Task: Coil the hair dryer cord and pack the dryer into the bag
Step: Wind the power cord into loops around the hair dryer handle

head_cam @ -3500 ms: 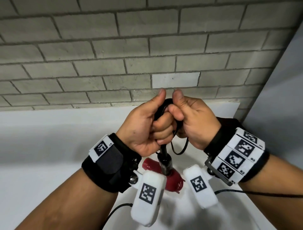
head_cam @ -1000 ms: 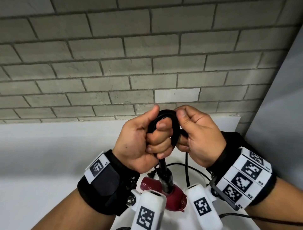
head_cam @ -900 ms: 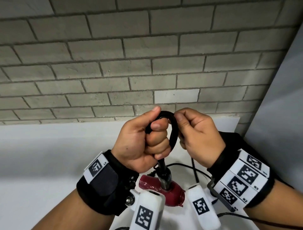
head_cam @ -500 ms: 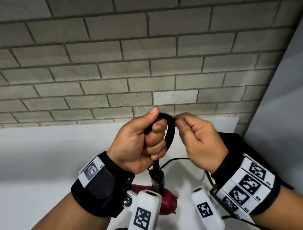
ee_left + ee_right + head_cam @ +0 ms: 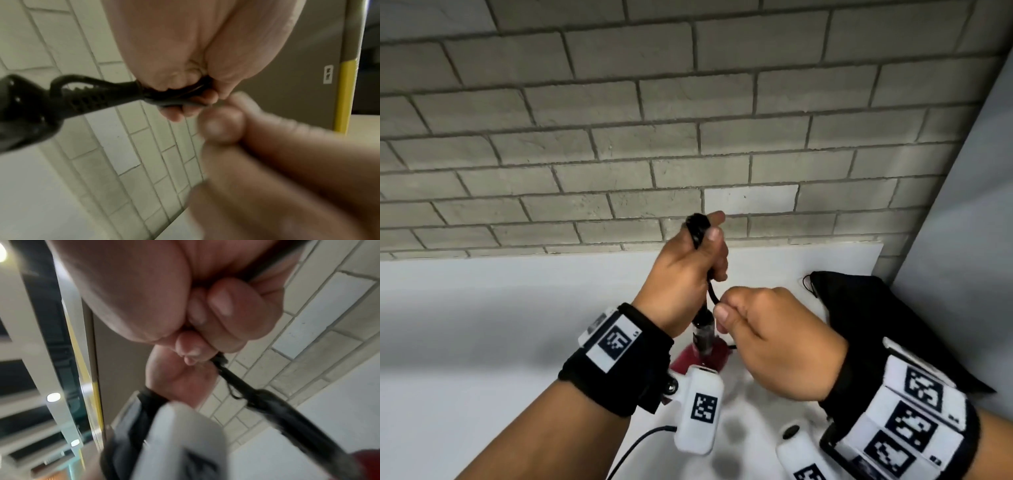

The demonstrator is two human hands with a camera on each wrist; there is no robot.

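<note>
My left hand (image 5: 690, 270) is raised over the white counter and grips the looped black cord (image 5: 698, 228); a bundle of loops sticks out above the fist. Below it hangs the dark red hair dryer (image 5: 700, 356) by its black strain relief (image 5: 703, 334). In the left wrist view the fingers curl round the cord (image 5: 172, 97) next to the dryer's black end (image 5: 26, 110). My right hand (image 5: 767, 337) sits lower and to the right, pinching a strand of cord (image 5: 713, 296) beside the left fist. The right wrist view shows that pinch on the cord (image 5: 232, 378). The black bag (image 5: 866, 308) lies at the right.
A grey brick wall (image 5: 654, 137) rises right behind the white counter (image 5: 482, 325). A pale panel (image 5: 969, 240) closes the right side. The bag's drawstring (image 5: 808, 282) trails on the counter near the wall.
My right hand has dropped from the top of the loop to below the left fist, pinching the cord there. The view has shifted, bringing the black bag into sight.
</note>
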